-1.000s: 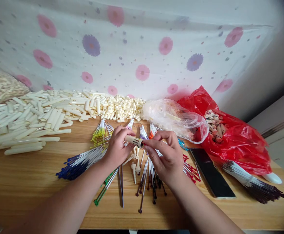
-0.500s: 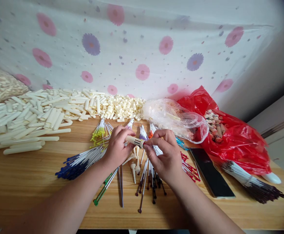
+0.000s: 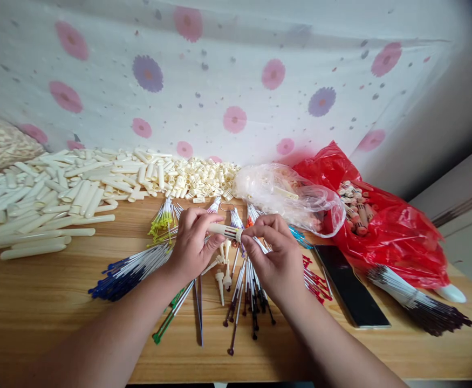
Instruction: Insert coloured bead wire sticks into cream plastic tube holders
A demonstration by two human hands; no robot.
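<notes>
The cream barrel (image 3: 224,231) lies nearly level above the tabletop (image 3: 57,312), its left end gripped in the closed fingers of the left hand (image 3: 190,245). The fingers of the right hand (image 3: 278,258) pinch its right end. Its dark printed band is too small to read.

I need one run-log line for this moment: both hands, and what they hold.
left hand: holds cream tube | right hand: fingers pinch the tube's other end | under hands: colour-tipped sticks on wooden table
</notes>
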